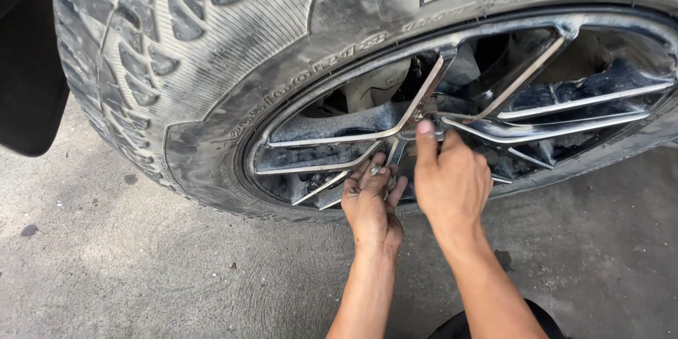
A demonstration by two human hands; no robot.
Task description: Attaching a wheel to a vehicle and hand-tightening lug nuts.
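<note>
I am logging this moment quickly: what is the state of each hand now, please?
Left hand: fingers spread open against the wheel spokes; holding nothing I can see.
Right hand: closed at the wheel hub; what it holds cannot be told.

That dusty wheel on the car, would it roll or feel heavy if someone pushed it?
The wheel probably feels heavy: thick rubber on a metal rim. Standing upright on concrete, it looks apt to roll. Its dust-caked sidewall likely grips poorly.

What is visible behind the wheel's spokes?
Through the spokes of the wheel, a pale brake part and dark hollows show. The left hand and right hand cover the hub, so whatever they grip there stays hidden.
</note>
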